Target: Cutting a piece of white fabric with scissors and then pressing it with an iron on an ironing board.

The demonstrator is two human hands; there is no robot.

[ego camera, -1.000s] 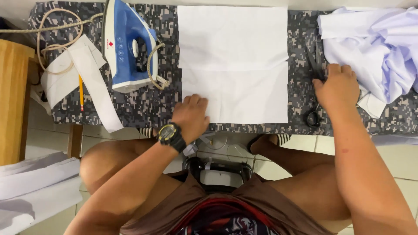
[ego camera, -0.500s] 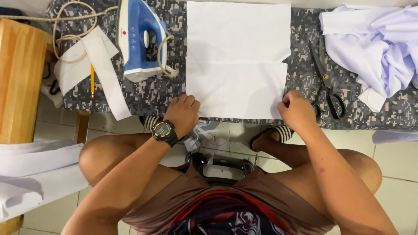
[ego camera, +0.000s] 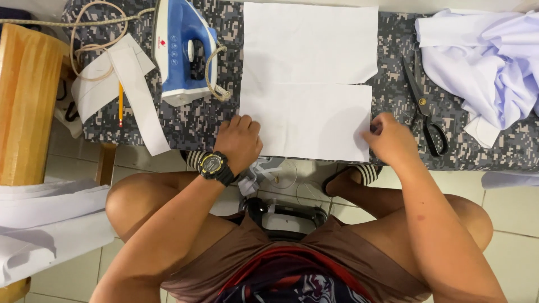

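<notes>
A white rectangular fabric piece (ego camera: pixel 307 78) lies flat on the camouflage-patterned ironing board (ego camera: pixel 213 120), with a crease across its middle. My left hand (ego camera: pixel 240 143), a black watch on its wrist, rests on the fabric's lower left corner. My right hand (ego camera: pixel 390 137) pinches the lower right edge of the same piece. A blue and white iron (ego camera: pixel 182 50) lies just left of the fabric, its cord coiled beside it. Black scissors (ego camera: pixel 425 109) lie to the right of my right hand.
A heap of white and pale lilac cloth (ego camera: pixel 483 62) fills the board's right end. White fabric strips (ego camera: pixel 120 84) and a yellow pencil (ego camera: pixel 120 104) sit at the left end. A wooden stool (ego camera: pixel 25 101) stands left, with white cloth (ego camera: pixel 45 224) below it.
My right hand left the scissors and came left to the fabric's lower right edge. My left hand stays at the lower left corner.
</notes>
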